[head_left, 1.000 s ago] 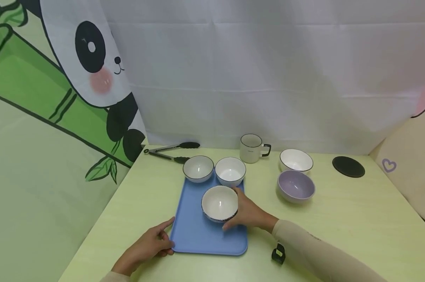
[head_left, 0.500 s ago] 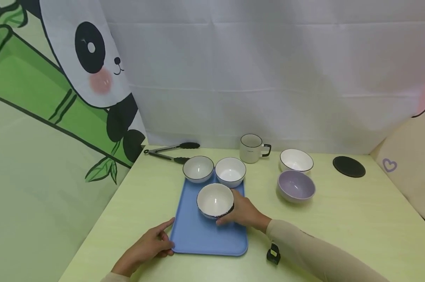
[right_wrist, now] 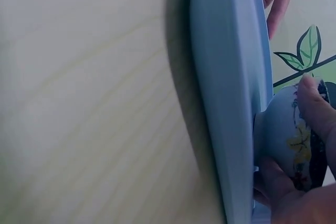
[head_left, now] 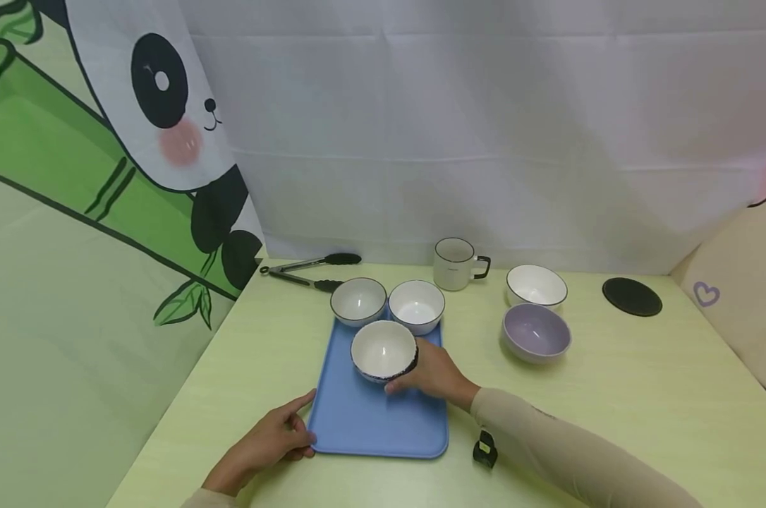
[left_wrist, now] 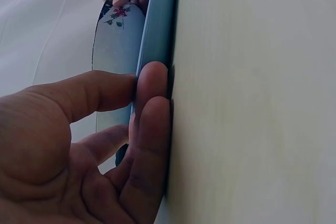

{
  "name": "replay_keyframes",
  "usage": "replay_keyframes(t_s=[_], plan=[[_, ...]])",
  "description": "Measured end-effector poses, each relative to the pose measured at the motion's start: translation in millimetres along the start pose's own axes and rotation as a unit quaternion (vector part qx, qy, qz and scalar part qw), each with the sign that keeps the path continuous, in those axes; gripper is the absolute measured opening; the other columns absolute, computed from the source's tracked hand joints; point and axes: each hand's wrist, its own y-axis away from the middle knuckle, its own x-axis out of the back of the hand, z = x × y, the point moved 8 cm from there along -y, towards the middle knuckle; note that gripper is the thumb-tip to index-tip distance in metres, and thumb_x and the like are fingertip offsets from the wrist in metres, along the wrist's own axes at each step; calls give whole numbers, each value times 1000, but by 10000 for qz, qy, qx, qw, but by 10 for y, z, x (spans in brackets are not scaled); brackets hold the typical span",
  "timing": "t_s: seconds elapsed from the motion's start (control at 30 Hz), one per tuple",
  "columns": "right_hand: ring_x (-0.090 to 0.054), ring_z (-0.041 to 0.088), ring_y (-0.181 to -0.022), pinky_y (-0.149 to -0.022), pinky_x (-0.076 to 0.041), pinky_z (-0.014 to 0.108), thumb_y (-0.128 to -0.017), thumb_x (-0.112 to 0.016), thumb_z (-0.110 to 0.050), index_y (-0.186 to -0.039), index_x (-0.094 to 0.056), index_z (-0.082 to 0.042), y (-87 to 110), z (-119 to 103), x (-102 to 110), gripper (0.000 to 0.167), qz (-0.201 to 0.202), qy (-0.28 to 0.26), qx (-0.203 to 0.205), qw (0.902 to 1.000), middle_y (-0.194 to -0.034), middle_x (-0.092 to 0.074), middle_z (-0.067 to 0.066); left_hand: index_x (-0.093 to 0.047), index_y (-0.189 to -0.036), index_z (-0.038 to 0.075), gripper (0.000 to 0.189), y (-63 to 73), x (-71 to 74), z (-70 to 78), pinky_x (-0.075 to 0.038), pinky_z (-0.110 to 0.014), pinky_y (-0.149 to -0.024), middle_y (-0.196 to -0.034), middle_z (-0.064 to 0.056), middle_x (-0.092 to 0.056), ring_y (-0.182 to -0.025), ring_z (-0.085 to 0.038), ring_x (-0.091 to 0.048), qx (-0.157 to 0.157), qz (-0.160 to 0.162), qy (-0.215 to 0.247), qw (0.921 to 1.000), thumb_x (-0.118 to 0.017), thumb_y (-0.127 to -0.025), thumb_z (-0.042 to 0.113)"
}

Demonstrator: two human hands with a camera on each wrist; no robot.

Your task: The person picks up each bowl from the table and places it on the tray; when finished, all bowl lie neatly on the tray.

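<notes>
My right hand (head_left: pixel 435 372) grips a patterned white bowl (head_left: pixel 383 351) with a dark, uneven rim by its right side. In the right wrist view, yellow and red flower decoration shows on the bowl's outside (right_wrist: pixel 299 142), with the base at the tray surface. The blue tray (head_left: pixel 383 427) lies flat beneath it. My left hand (head_left: pixel 270 441) pinches the tray's front left edge; the left wrist view shows the thumb and fingertips on the rim. Two dark-rimmed bowls, a greyish one (head_left: pixel 357 302) and a white one (head_left: pixel 417 305), stand side by side at the tray's far end.
Behind the tray lie black-tipped tongs (head_left: pixel 309 271), and a white mug (head_left: pixel 454 264) stands nearby. To the right are a white bowl (head_left: pixel 535 285), a purple bowl (head_left: pixel 536 331) and a black round disc (head_left: pixel 632 296). A curtain hangs along the table's back edge.
My right hand has shifted the patterned bowl left and away from me, closer to the two bowls at the tray's far end. My left hand has stayed at the tray's edge.
</notes>
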Motion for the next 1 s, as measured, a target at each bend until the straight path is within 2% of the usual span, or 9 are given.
replay_keyframes(t_s=[0.2,0.4,0.53,0.73,0.9,1.0], plan=[[-59,27,-117,-100,-45,48,-63,-97,-35,-136,-57,-4,-15,4,-5,88,97,-90,-26,9999,-125,-65,9,-22,-156,-5,83,2,5,-8,-55,-33,-64,-85,-12,-54,-76,-26,-69,-2,28,-11,10000,-69,-89,1],[-58,28,-119,-101,-43,49,-66,-95,-33,-137,-56,-4,-16,-6,0,86,83,-173,2,9998,-127,-64,10,-23,-156,-5,82,-3,16,1,-55,-32,-64,-86,-13,-54,-76,-25,-69,-2,57,1,10000,-70,-89,2],[-56,29,-123,-103,-42,49,-66,-95,-35,-141,-52,-5,-1,-2,-5,91,-24,-78,-66,9999,-132,-62,10,-22,-156,-5,83,1,6,1,-55,-32,-64,-86,-13,-54,-75,-25,-69,-2,42,19,10000,-70,-89,2],[-52,33,-129,-106,-41,50,-67,-95,-34,-148,-42,1,64,26,1,103,-233,-164,-315,9991,-140,-56,17,-22,-156,-6,83,3,-3,-4,-55,-32,-64,-85,-12,-55,-75,-25,-69,-26,30,20,10000,-70,-89,2],[-51,36,-131,-102,-46,47,-69,-94,-37,-154,-30,3,113,64,71,113,-306,-245,-576,9976,-146,-49,23,-23,-156,-6,82,-1,2,-4,-55,-32,-64,-85,-12,-55,-76,-25,-69,-25,59,-19,10000,-70,-89,3],[-47,37,-134,-104,-44,49,-70,-93,-39,-154,-29,4,139,65,144,114,-245,-174,-585,9978,-150,-44,23,-24,-156,-5,82,-8,5,-10,-55,-32,-64,-85,-12,-55,-76,-25,-69,-1,72,-11,10000,-70,-89,3]])
